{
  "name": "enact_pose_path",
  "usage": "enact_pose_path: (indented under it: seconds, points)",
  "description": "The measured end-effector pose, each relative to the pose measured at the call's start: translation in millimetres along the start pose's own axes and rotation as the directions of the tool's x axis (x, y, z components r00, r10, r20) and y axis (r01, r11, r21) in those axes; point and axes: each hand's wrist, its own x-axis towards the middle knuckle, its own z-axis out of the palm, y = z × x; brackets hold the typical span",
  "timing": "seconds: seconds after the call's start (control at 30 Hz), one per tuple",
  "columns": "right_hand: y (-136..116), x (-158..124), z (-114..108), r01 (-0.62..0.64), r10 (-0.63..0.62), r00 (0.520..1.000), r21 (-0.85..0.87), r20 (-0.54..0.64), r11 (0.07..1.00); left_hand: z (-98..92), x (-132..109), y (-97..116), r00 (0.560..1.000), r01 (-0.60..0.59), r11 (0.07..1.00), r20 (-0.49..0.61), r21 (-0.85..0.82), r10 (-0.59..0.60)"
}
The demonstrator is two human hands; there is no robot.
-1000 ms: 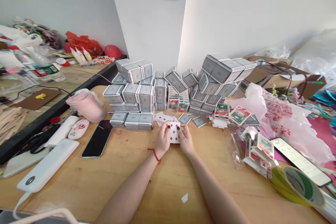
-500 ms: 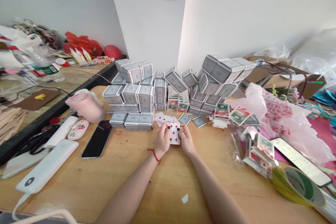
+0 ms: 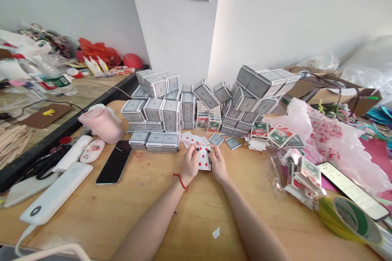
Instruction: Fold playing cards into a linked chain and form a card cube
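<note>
A playing card with red diamonds (image 3: 203, 160) is held upright between my two hands, above the wooden table (image 3: 196, 220). My left hand (image 3: 190, 162) grips its left edge, thumb on the face, with a red string on the wrist. On the right edge, my right hand (image 3: 218, 163) pinches it the same way. Just behind lie loose face-up cards (image 3: 190, 138) and face-down cards (image 3: 233, 142). Farther back, grey patterned card blocks are stacked in a left pile (image 3: 162, 110) and a right pile (image 3: 257, 85).
A black phone (image 3: 114, 163), a white power bank (image 3: 56, 193) and a pink roll (image 3: 102, 124) lie at left. Card boxes (image 3: 280, 134), yellow tape (image 3: 349, 218), a lit phone (image 3: 352, 189) and a pink plastic bag (image 3: 330, 138) lie at right. A paper scrap (image 3: 216, 233) is in front.
The view has shifted slightly. The held card sits a little lower and tilts somewhat differently between my fingers; both hands keep their grip.
</note>
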Motion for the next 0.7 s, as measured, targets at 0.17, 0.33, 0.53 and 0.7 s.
enact_pose_path:
  seconds: [0.17,0.33,0.53,0.7]
  points:
    - [2.2,0.5,-0.7,-0.027,0.027,1.000,0.029,-0.008,0.999,0.7,0.0,1.1,1.000,-0.006,1.000,-0.007,-0.017,0.006]
    - [5.1,1.9,-0.1,-0.076,0.077,0.997,0.089,-0.004,0.993,2.0,0.5,3.5,0.997,0.011,1.000,-0.071,-0.015,-0.012]
    - [4.0,2.9,2.6,-0.097,0.095,0.995,0.232,0.023,0.968,1.5,-0.7,8.6,0.994,-0.038,0.999,-0.100,-0.016,0.036]
    - [-3.2,1.3,4.8,-0.122,0.110,0.992,0.305,0.058,0.944,2.9,-1.4,8.5,0.995,-0.033,0.996,-0.097,-0.085,0.025]
